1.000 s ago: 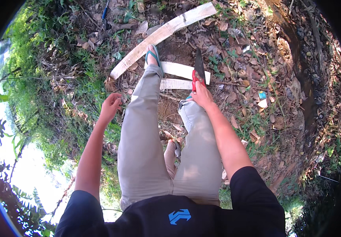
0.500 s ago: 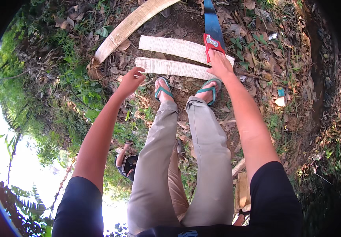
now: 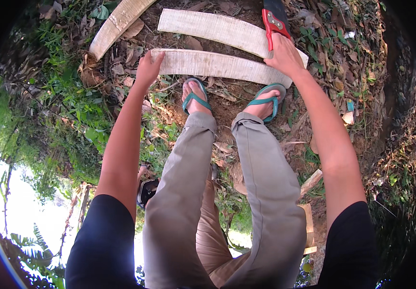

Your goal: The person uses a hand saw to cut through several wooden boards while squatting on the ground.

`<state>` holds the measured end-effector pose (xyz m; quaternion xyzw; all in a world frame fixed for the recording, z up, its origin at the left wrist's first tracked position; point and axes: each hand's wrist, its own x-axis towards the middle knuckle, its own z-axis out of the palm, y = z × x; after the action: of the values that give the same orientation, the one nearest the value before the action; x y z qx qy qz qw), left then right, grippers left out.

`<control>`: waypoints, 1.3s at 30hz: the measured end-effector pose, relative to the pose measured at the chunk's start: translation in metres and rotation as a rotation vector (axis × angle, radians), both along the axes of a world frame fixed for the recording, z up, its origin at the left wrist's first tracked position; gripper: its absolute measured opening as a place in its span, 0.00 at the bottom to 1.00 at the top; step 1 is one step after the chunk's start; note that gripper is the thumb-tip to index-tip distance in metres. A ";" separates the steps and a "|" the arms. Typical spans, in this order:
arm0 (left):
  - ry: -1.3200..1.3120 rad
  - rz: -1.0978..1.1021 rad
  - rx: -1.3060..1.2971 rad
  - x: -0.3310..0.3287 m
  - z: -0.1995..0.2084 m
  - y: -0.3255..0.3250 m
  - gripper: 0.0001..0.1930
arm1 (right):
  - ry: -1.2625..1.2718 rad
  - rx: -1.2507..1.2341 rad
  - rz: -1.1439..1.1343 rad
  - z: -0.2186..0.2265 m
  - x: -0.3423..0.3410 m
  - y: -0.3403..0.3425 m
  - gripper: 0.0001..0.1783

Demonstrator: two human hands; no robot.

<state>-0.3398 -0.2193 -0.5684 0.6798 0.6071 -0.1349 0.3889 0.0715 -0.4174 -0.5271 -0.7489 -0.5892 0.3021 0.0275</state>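
Observation:
Two pale wooden boards lie side by side on the ground in front of my feet. My left hand [image 3: 146, 71] is closed at the left end of the nearer board [image 3: 217, 66], its thumb along the end. The farther board [image 3: 212, 27] lies just beyond. My right hand [image 3: 286, 57] grips the red handle of a hand saw [image 3: 276, 21] over the right ends of the boards. The saw's dark blade points away from me and runs out of the picture at the top.
Another long pale board [image 3: 116, 26] lies at the upper left, near a brown husk-like lump [image 3: 90, 72]. My feet in green flip-flops [image 3: 197, 98] stand close to the nearer board. Another person's dark clothing [image 3: 147, 191] shows behind my left leg. Wood pieces [image 3: 310, 183] lie behind my right leg.
My left hand has moved from beside the nearer board onto its left end and closed. My right hand stays at the saw handle. The boards and saw appear higher in the picture.

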 end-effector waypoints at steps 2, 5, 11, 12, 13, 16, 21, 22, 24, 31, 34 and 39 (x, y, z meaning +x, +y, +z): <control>0.076 -0.009 -0.117 0.014 0.009 0.002 0.41 | -0.033 -0.001 0.000 0.000 0.003 -0.003 0.38; -0.153 0.133 -0.234 0.015 0.035 -0.006 0.40 | -0.057 0.047 0.011 0.002 0.007 -0.005 0.38; -0.059 0.157 -0.187 -0.008 0.077 -0.038 0.33 | -0.113 0.013 0.056 0.033 0.003 0.010 0.39; -0.073 0.195 -0.197 -0.018 0.084 -0.046 0.32 | -0.118 -0.011 0.064 0.040 0.000 0.014 0.40; -0.092 0.233 -0.214 -0.025 0.091 -0.055 0.32 | -0.127 -0.043 0.072 0.049 -0.001 0.015 0.40; -0.074 0.197 -0.208 -0.023 0.117 -0.087 0.30 | -0.132 -0.128 0.080 0.073 0.006 0.012 0.39; -0.119 0.263 -0.316 -0.042 0.124 -0.139 0.29 | -0.098 -0.102 0.112 0.096 0.002 0.016 0.38; -0.141 0.302 -0.377 -0.043 0.122 -0.146 0.29 | -0.084 -0.085 0.119 0.097 0.002 0.016 0.38; -0.131 0.232 -0.408 -0.046 0.112 -0.156 0.28 | -0.051 -0.052 0.134 0.097 0.005 0.016 0.39; -0.150 -0.153 -0.542 -0.008 0.095 -0.197 0.23 | 0.044 0.007 0.363 0.081 0.018 -0.002 0.42; -0.172 -0.226 -0.485 -0.013 0.073 -0.200 0.21 | 0.120 0.007 0.412 0.062 0.015 0.001 0.44; -0.052 -0.218 -0.481 -0.014 0.057 -0.183 0.19 | 0.121 -0.065 0.399 0.024 0.010 -0.020 0.45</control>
<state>-0.3535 -0.4021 -0.5119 0.6324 0.4706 -0.2988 0.5380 0.0818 -0.4378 -0.5026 -0.5983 -0.7132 0.3647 -0.0217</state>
